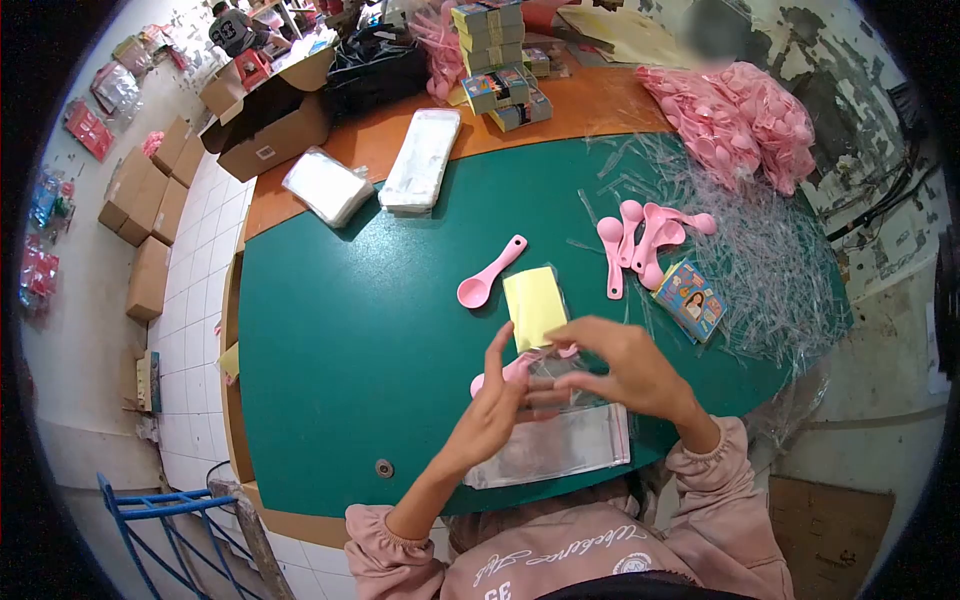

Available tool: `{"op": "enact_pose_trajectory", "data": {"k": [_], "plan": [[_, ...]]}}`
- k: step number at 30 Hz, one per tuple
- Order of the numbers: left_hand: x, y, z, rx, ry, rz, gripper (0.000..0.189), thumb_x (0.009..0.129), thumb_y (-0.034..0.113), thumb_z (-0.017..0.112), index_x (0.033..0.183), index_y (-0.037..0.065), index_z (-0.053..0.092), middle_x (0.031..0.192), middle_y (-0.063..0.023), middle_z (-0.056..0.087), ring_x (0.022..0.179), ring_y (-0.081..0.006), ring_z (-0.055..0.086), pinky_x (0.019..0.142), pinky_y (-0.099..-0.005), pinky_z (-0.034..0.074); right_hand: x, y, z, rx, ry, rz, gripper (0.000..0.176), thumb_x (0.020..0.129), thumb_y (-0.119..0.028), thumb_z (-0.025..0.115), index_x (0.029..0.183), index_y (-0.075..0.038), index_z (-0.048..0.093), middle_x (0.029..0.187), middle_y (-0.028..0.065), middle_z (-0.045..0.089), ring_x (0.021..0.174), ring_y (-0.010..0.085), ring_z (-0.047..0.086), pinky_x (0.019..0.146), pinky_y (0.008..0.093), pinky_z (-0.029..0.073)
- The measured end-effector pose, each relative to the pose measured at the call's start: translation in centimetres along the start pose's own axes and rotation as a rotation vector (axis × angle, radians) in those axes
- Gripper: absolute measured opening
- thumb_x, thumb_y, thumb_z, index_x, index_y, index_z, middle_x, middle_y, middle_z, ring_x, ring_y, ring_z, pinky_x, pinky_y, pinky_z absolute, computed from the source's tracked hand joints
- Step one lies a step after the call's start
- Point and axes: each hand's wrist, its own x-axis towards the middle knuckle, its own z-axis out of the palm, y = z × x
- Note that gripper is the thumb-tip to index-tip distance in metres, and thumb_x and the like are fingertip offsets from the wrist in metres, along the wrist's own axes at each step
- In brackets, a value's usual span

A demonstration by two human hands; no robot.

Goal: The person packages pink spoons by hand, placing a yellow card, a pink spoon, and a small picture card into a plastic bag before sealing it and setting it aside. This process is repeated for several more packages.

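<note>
A yellow card (535, 305), with clear plastic showing along its right edge, is on the green table in front of me. My left hand (490, 415) is at its lower left, index finger raised beside the card and the other fingers stretched to the right. From the right, my right hand (635, 370) reaches over the card's lower edge, with thumb and fingers apart. Part of a pink scoop (480, 385) shows behind my left fingers; the rest is hidden. A stack of clear plastic bags (560, 450) lies beneath my hands. Another pink scoop (475, 292) rests left of the card.
Several pink scoops (612, 245) and a stack of printed cards (690, 302) lie at the right, beside heaped clear wrappers (770, 290). Farther back are a bag of pink scoops (735, 120), bundled cards (492, 45), white packets (420, 160) and an open cardboard box (275, 140).
</note>
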Motion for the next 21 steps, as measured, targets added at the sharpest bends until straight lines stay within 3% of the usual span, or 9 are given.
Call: {"op": "enact_pose_trajectory", "data": {"k": [1, 3, 8, 13, 16, 21], "plan": [[-0.2, -0.2, 0.1, -0.004, 0.002, -0.002, 0.055, 0.096, 0.014, 0.029, 0.137, 0.014, -0.006, 0.113, -0.0228, 0.051, 0.103, -0.0277, 0.055, 0.081, -0.0373, 0.049, -0.2, -0.2, 0.1, -0.013, -0.129, -0.108, 0.036, 0.069, -0.011, 0.07, 0.102, -0.003, 0.057, 0.099, 0.013, 0.058, 0.089, 0.0256, 0.058, 0.075, 0.0314, 0.047], [-0.7, -0.6, 0.1, 0.084, 0.016, 0.012, 0.055, 0.095, 0.011, 0.029, 0.138, 0.015, -0.005, 0.111, -0.0222, 0.052, 0.101, -0.0266, 0.057, 0.081, -0.0365, 0.05, -1.1, -0.3, 0.2, -0.027, -0.214, -0.051, 0.04, 0.069, -0.012, 0.069, 0.106, -0.006, 0.055, 0.105, 0.0132, 0.053, 0.097, 0.03, 0.053, 0.08, 0.0343, 0.045], [-0.5, -1.4, -0.4, 0.145, -0.011, -0.057, 0.055, 0.095, 0.01, 0.029, 0.138, 0.015, -0.004, 0.107, -0.0219, 0.054, 0.097, -0.0257, 0.058, 0.08, -0.0365, 0.051, -1.8, 0.2, 1.3, -0.204, -0.279, -0.11, 0.024, 0.072, -0.012, 0.064, 0.092, -0.004, 0.053, 0.093, 0.0113, 0.048, 0.091, 0.0282, 0.049, 0.077, 0.0388, 0.041], [-0.6, -1.5, -0.3, 0.13, -0.001, -0.095, 0.054, 0.095, 0.009, 0.03, 0.139, 0.014, -0.001, 0.104, -0.0199, 0.055, 0.093, -0.0233, 0.059, 0.081, -0.0358, 0.051, -1.8, 0.1, 2.1, -0.239, -0.291, -0.132, 0.023, 0.072, -0.014, 0.065, 0.089, -0.006, 0.053, 0.09, 0.0103, 0.047, 0.088, 0.0279, 0.048, 0.074, 0.0381, 0.039], [-0.6, -1.6, -0.1, 0.171, 0.028, -0.025, 0.053, 0.095, 0.009, 0.03, 0.139, 0.014, 0.002, 0.101, -0.0178, 0.055, 0.093, -0.0223, 0.059, 0.081, -0.0353, 0.051, -1.8, -0.1, 2.6, -0.268, -0.279, -0.171, 0.023, 0.07, -0.015, 0.066, 0.087, -0.006, 0.053, 0.087, 0.0092, 0.046, 0.084, 0.0271, 0.048, 0.074, 0.0375, 0.039], [-0.3, -1.7, -0.4, 0.158, 0.056, -0.035, 0.052, 0.093, 0.008, 0.036, 0.139, 0.014, 0.012, 0.092, -0.0112, 0.055, 0.082, -0.0149, 0.058, 0.076, -0.0319, 0.052, -2.2, 0.1, 3.8, -0.442, -0.225, -0.301, 0.021, 0.07, -0.014, 0.064, 0.082, -0.004, 0.051, 0.082, 0.0094, 0.046, 0.079, 0.0262, 0.048, 0.073, 0.0373, 0.038]]}}
